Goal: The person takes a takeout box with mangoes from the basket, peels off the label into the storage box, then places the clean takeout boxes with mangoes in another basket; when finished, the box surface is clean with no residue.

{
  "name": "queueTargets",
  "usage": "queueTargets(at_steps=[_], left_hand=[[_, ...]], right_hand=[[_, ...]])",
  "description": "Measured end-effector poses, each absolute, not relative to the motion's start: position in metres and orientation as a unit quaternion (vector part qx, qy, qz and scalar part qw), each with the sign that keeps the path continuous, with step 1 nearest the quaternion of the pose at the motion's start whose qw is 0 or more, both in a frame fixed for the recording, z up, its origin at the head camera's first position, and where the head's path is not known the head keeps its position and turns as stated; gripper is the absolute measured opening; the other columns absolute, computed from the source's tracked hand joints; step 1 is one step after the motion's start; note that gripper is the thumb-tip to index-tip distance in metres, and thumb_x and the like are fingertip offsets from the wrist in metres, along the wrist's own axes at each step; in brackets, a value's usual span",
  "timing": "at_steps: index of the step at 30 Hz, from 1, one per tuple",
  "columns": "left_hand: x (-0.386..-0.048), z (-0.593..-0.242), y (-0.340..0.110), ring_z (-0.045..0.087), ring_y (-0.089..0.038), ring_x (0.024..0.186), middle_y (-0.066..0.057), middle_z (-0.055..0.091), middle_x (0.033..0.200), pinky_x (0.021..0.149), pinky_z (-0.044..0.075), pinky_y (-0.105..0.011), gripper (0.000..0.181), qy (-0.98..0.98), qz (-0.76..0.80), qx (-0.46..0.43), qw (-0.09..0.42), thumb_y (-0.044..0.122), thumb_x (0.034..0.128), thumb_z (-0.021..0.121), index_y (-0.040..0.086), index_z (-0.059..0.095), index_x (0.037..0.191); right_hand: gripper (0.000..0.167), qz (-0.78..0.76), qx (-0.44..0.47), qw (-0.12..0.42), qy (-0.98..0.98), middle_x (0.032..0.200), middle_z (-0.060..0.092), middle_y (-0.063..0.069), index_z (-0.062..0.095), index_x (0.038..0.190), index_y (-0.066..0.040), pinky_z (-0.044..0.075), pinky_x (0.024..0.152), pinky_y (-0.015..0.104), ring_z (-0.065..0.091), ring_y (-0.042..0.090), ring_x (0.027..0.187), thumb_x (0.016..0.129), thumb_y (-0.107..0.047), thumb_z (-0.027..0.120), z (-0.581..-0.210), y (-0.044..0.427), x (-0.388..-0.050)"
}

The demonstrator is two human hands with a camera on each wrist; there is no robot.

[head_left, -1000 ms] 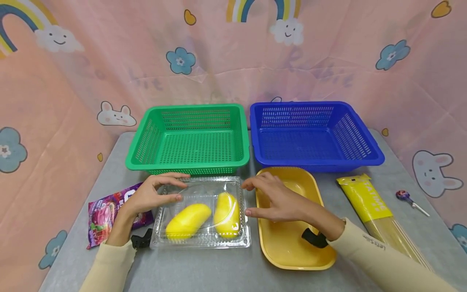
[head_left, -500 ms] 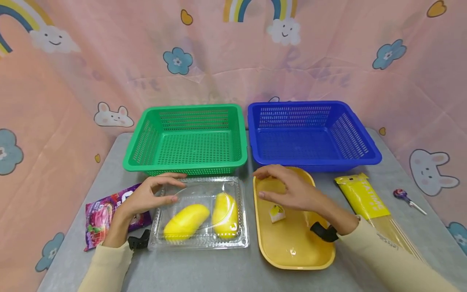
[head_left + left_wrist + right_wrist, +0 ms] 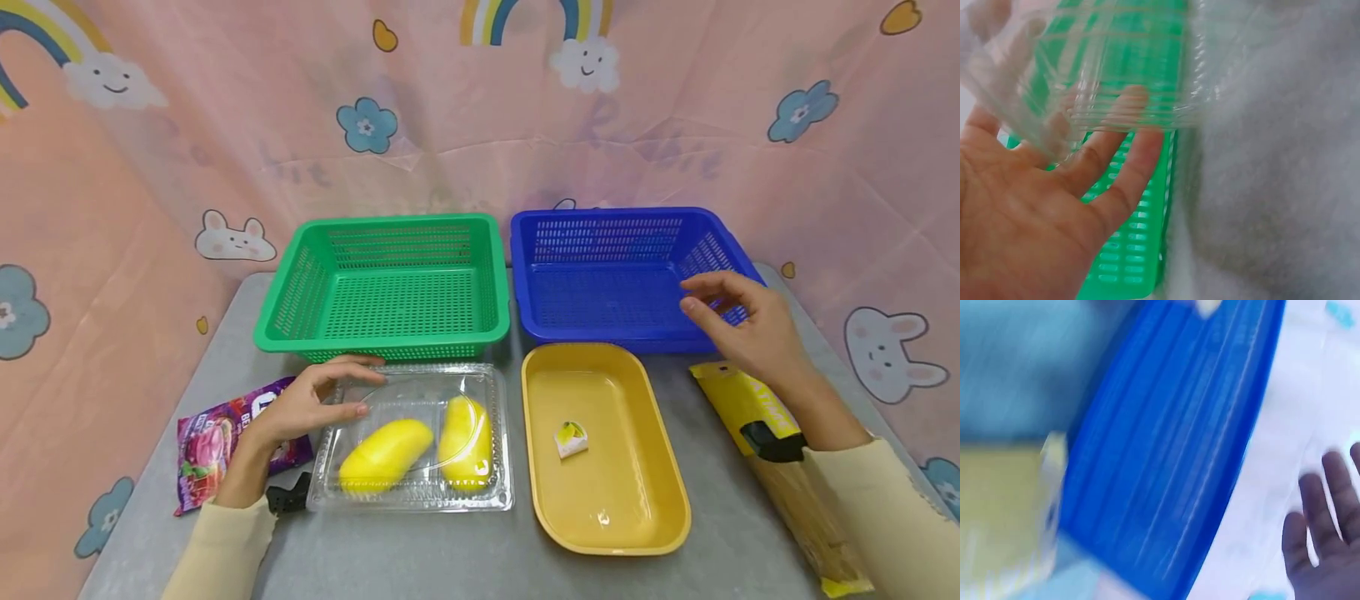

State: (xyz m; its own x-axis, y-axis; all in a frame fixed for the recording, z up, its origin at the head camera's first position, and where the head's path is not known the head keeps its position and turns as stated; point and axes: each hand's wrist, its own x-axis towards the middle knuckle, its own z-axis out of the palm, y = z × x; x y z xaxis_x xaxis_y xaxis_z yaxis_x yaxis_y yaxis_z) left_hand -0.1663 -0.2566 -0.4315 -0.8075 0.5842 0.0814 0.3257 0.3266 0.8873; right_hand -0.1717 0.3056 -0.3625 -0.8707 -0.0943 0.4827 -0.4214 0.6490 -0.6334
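A clear plastic clamshell box (image 3: 498, 437) holds two yellow mangoes (image 3: 386, 454). At its left side is my left hand (image 3: 307, 404), fingers spread and loosely bent over the rim. The left wrist view has this hand (image 3: 1035, 206) with its fingertips behind the clear plastic. My right hand (image 3: 753, 329) hovers by the front right corner of the blue basket (image 3: 615, 344), fingers loosely bent around nothing. Under the right forearm lies a yellow packet of thin sticks (image 3: 795, 492), partly covered. The right wrist view is blurred.
A green basket (image 3: 382, 343) stands at the back left. Beside the box sits a yellow tray (image 3: 630, 508) with a small white and yellow piece (image 3: 572, 442) in it. A purple snack bag (image 3: 206, 450) lies left, partly behind the left arm.
My right hand has left the clear box, passed over the yellow tray and come to the blue basket's right side. It now hides the lollipop. The left hand stays at the box.
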Motion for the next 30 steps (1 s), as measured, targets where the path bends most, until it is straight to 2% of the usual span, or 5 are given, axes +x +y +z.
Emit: queueTargets(at_steps=[4,7,17,22,30], left_hand=[[-0.165,-0.432,-0.258,0.045,-0.001,0.133,-0.010,0.053,0.149,0.106,0.042,-0.022,0.037,0.806,0.508,0.275,0.130,0.008,0.0945,0.069,0.016,0.068,0.130],[-0.163,-0.429,-0.262,0.044,0.001,0.133,-0.009,0.050,0.150,0.106,0.043,-0.028,0.040,0.806,0.503,0.272,0.151,0.011,0.0961,0.067,0.019,0.064,0.135],[-0.160,-0.414,-0.281,0.037,-0.002,0.143,-0.012,0.028,0.165,0.104,0.047,-0.026,0.067,0.778,0.484,0.312,0.251,0.007,0.0967,0.064,0.020,0.038,0.158],[-0.162,-0.413,-0.280,0.038,0.000,0.140,-0.010,0.030,0.165,0.103,0.049,-0.028,0.071,0.791,0.467,0.318,0.236,0.007,0.0952,0.067,0.019,0.037,0.159],[-0.167,-0.422,-0.271,0.050,-0.018,0.071,-0.002,0.051,0.152,0.064,0.048,-0.028,0.065,0.810,0.475,0.295,0.178,0.008,0.0921,0.072,0.012,0.048,0.152]], right_hand=[[0.035,0.336,0.067,0.192,-0.920,0.131,0.062,0.009,0.065,0.129,-0.003,0.034,0.114,0.045,0.048,0.024,0.127,0.098,-0.020,0.066,-0.365,0.344,-0.178],[0.048,0.304,0.029,0.149,-0.941,0.151,0.043,0.031,0.058,0.139,-0.003,0.016,0.112,0.078,0.029,0.051,0.140,0.100,-0.029,0.062,-0.370,0.368,-0.181],[0.067,0.304,0.012,0.040,-0.952,0.155,0.029,0.039,0.032,0.159,-0.006,0.026,0.099,0.082,0.024,0.060,0.135,0.104,-0.039,0.052,-0.396,0.392,-0.184],[0.065,0.330,0.004,0.026,-0.944,0.156,0.027,0.040,0.031,0.159,-0.006,0.029,0.097,0.083,0.028,0.062,0.133,0.106,-0.038,0.049,-0.401,0.395,-0.182],[0.066,0.320,-0.007,-0.020,-0.947,0.161,0.020,0.038,0.026,0.162,-0.009,0.026,0.097,0.085,0.023,0.066,0.139,0.108,-0.043,0.041,-0.403,0.397,-0.180]])
